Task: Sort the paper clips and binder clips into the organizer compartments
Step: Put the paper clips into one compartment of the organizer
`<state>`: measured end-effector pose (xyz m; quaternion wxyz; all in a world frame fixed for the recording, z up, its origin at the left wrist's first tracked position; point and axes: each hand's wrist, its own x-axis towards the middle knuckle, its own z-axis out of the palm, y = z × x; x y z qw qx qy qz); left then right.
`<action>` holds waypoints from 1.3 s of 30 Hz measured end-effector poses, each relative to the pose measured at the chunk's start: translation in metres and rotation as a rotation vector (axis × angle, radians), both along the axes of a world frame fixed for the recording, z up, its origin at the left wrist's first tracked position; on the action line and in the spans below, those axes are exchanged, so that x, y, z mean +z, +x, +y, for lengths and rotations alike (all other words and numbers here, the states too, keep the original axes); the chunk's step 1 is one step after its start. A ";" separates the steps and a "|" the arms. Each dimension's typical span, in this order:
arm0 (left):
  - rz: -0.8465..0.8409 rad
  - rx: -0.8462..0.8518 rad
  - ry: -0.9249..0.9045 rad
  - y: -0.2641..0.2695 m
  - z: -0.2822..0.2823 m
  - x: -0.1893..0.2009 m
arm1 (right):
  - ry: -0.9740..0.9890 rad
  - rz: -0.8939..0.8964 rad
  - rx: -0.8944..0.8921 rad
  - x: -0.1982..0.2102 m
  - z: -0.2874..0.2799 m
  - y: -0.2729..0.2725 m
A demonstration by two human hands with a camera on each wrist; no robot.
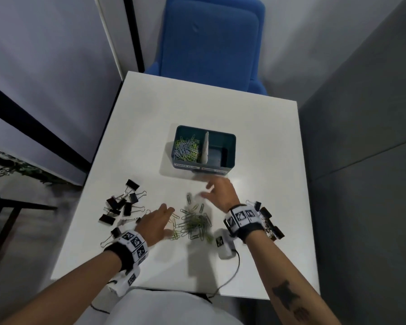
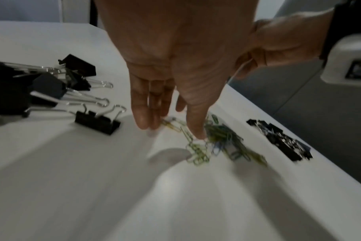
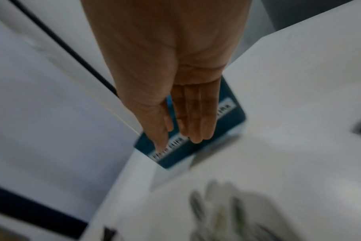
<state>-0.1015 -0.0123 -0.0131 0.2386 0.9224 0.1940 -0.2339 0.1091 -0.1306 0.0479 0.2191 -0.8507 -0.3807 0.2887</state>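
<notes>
Head view: we see the organizer (image 1: 205, 146) with paper clips filling its left compartment, the right one empty; loose paper clips (image 1: 193, 222) and binder clips (image 1: 123, 204) lie on the counter (image 1: 256, 137). Its front labels are unreadable.

Left wrist view: left hand (image 2: 175, 65), fingers (image 2: 141, 112) extended, touches the clips.

Right wrist view: right hand (image 3: 171, 73) extended, empty; the labels blur.

One organizer (image 1: 227, 139), two compartments; two hands; paper clips uncountable
</notes>
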 end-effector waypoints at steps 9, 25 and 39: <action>-0.102 0.032 -0.049 -0.001 -0.027 -0.020 | -0.300 0.051 0.088 -0.065 -0.077 -0.063; 0.023 -0.051 0.097 0.037 -0.036 -0.017 | -0.295 -0.069 0.075 -0.070 -0.045 -0.065; -0.228 0.101 -0.036 0.037 -0.039 -0.021 | -0.138 -0.112 -0.028 -0.080 -0.047 -0.068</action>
